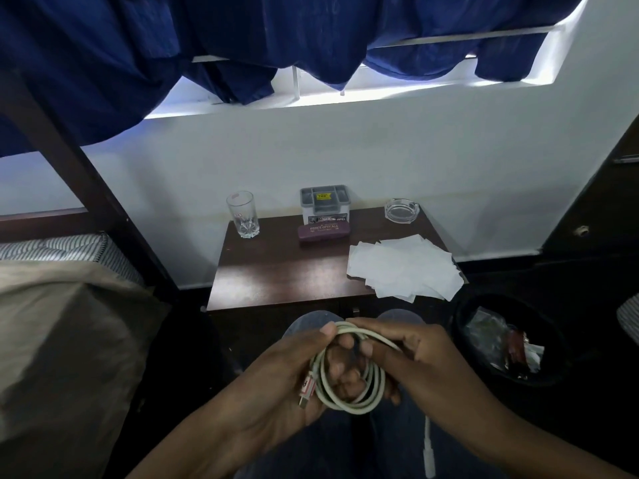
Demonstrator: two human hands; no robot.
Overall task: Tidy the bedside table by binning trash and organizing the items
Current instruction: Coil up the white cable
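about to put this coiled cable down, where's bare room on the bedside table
Bare wood lies front-left on the bedside table, bordered by the glass, the glasses case and the white papers. The right side is crowded: papers, with the ashtray behind.

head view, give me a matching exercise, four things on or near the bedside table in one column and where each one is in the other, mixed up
Things:
1. drinking glass
2. glass ashtray
3. white cable
4. crumpled wrappers

Places:
a. in the black bin
b. back right corner of the bedside table
c. coiled, held in the left hand and right hand
d. back left corner of the bedside table

Pairs: 1-d, 2-b, 3-c, 4-a
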